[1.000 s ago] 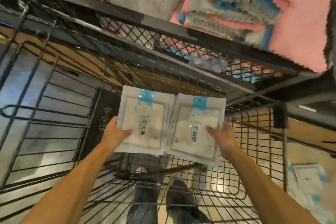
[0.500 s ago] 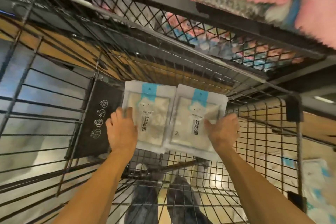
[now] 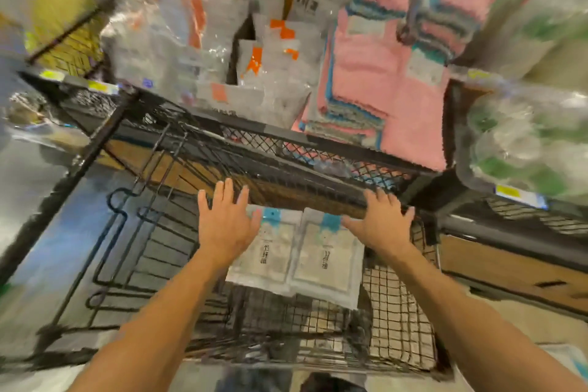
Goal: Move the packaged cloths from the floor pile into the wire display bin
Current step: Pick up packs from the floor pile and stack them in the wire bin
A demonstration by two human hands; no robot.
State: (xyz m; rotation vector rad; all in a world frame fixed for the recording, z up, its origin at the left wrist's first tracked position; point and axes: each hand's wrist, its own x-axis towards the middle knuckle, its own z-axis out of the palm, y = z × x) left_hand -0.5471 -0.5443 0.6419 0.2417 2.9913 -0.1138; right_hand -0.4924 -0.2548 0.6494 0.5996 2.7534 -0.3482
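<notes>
Both hands hang flat over the wire display bin [image 3: 397, 321], fingers straight and spread, gripping nothing. Left hand [image 3: 226, 222] hovers over the left edge of the two packaged cloths [image 3: 296, 258], its thumb side overlapping the left packet; whether it touches the plastic cannot be told. Right hand [image 3: 380, 223] sits over the right packet's upper corner, fingertips reaching toward the bin's dark back rail [image 3: 286, 143].

Within the bin the two white packets lie side by side, edges touching, each with a blue tab at the top and dark printed characters down the middle. They rest on the bin's mesh floor, toward its back.

Behind the bin's back rail, a shelf holds clear bags with orange labels [image 3: 222, 51], and to their right, pink towels [image 3: 381, 79] with blue trim. Motion blur softens much of the surroundings.
</notes>
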